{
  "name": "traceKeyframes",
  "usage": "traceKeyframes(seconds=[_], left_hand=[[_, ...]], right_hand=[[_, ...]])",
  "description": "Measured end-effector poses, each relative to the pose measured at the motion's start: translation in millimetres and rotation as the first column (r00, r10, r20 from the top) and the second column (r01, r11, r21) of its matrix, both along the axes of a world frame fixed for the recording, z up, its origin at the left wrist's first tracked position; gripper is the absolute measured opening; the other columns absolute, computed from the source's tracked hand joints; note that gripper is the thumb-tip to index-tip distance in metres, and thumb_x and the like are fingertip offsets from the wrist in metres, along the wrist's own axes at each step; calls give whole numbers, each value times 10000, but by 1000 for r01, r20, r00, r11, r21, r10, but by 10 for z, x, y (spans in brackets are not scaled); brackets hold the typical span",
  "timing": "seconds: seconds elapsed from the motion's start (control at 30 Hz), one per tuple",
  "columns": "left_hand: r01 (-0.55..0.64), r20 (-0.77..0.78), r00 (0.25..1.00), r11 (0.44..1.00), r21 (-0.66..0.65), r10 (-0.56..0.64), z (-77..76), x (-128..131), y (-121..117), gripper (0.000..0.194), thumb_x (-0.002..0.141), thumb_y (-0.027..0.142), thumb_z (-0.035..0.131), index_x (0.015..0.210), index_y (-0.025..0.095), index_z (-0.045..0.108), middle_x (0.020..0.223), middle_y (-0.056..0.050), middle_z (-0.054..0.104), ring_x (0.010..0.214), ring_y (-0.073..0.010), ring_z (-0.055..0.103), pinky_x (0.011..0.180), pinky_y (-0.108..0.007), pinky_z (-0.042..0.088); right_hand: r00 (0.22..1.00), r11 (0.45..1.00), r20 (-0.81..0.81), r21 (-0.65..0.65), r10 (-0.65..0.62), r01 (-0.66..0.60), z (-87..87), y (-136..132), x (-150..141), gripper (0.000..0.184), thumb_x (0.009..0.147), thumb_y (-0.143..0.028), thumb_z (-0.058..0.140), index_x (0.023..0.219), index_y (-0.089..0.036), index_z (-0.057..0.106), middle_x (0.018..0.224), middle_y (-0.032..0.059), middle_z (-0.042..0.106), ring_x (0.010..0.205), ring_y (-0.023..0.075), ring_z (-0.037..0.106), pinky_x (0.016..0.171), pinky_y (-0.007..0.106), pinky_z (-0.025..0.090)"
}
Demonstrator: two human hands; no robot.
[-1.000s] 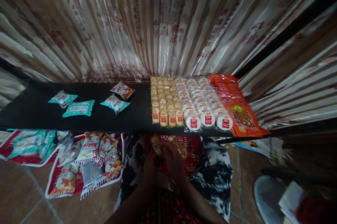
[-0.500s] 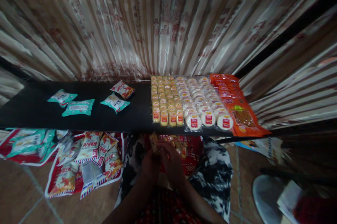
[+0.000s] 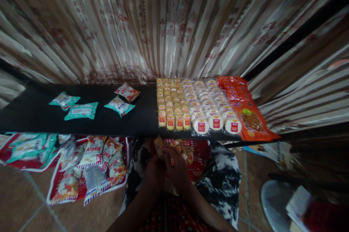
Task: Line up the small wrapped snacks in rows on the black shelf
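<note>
Low over my lap, both hands meet at a small wrapped yellow snack cake (image 3: pixel 158 145). My left hand (image 3: pixel 156 169) is closed round its lower end, though its fingers are largely hidden in shadow. The bent fingers of my right hand (image 3: pixel 176 161) press against the cake's right side. Beneath them lies a red basket (image 3: pixel 203 152) with more wrapped snacks inside. Just beyond, on a black shelf (image 3: pixel 133 125), rows of similar wrapped yellow cakes (image 3: pixel 174 105) stand beside packed round white crackers (image 3: pixel 215 122).
Orange snack packets (image 3: pixel 249 116) overlap at the shelf's right. Teal packets (image 3: pixel 81 111) and a red-and-white packet (image 3: pixel 127 92) lie on its left. Red bags of snack packets (image 3: pixel 92 154) sit below left. A grey stool (image 3: pixel 275 203) stands lower right; a pleated curtain (image 3: pixel 163 25) hangs behind.
Almost nothing differs. My right fingers have shifted slightly on the wrapped cake, and the view has moved a touch.
</note>
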State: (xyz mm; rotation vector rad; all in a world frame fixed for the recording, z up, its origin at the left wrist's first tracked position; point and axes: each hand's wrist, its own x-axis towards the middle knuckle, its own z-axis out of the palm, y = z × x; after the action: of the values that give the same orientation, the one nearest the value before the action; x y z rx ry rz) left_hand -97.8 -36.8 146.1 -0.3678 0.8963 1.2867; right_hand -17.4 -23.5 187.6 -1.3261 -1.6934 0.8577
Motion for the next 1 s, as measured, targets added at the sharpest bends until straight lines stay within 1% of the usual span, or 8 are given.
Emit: traceKeyframes(seconds=[0.17,0.27,0.33,0.47,0.6,0.73,0.87,1.0], left_hand=[[56,-13,998,998,-4,-56,-21,6,-12,91,720,164,582,737,148,670,743,-46,667,778,-163,640,813,-289,477],[19,-67,998,1000,-12,-20,-47,10,-15,86,715,179,594,738,156,674,750,-52,676,794,-179,644,793,-298,485],[1,-83,997,1000,-31,-3,-42,4,-17,92,722,178,585,724,155,674,723,-51,674,757,-177,645,754,-293,494],[14,-70,997,998,-53,-18,43,-21,-15,86,721,171,588,714,141,669,698,-48,671,691,-162,638,705,-280,494],[-50,-73,996,996,-75,44,193,-28,-10,117,736,167,560,718,129,669,698,-53,680,671,-155,638,685,-274,485],[-12,-74,997,999,-43,9,313,-32,-16,148,737,176,549,769,121,682,731,-65,697,677,-159,642,679,-278,482],[40,-127,991,999,-28,-43,366,-38,-24,159,699,193,576,800,131,682,786,-66,703,743,-173,650,712,-284,482],[70,-188,980,997,-9,-71,349,-28,-33,171,653,232,611,784,140,671,815,-66,697,804,-191,652,726,-289,477]], right_hand=[[1000,1000,15,-11,-13,13,-1,-2,3,249,864,-208,430,932,-232,669,983,66,664,935,189,611,852,338,500],[1000,1000,29,-1,1,-1,-13,5,9,248,855,-204,437,936,-231,670,980,67,667,928,190,612,841,336,500],[999,1000,36,5,13,-13,-17,12,15,249,850,-197,440,946,-228,668,977,70,666,929,189,612,836,331,501],[999,1000,44,-4,14,-14,-19,20,29,252,851,-193,435,955,-221,663,992,75,660,950,191,611,842,329,501],[999,1000,46,-12,-10,10,-29,23,45,238,841,-205,449,929,-220,670,988,75,664,941,198,613,840,341,503],[1000,999,29,-32,-7,8,-45,26,66,237,840,-205,449,934,-225,666,983,70,665,932,196,610,835,343,505],[1000,999,13,-52,2,-2,-46,28,82,234,836,-208,445,922,-224,662,975,68,662,922,196,611,826,347,509],[1000,998,9,-69,-2,3,-37,29,88,233,834,-201,444,918,-231,660,966,60,666,909,192,611,816,339,510]])
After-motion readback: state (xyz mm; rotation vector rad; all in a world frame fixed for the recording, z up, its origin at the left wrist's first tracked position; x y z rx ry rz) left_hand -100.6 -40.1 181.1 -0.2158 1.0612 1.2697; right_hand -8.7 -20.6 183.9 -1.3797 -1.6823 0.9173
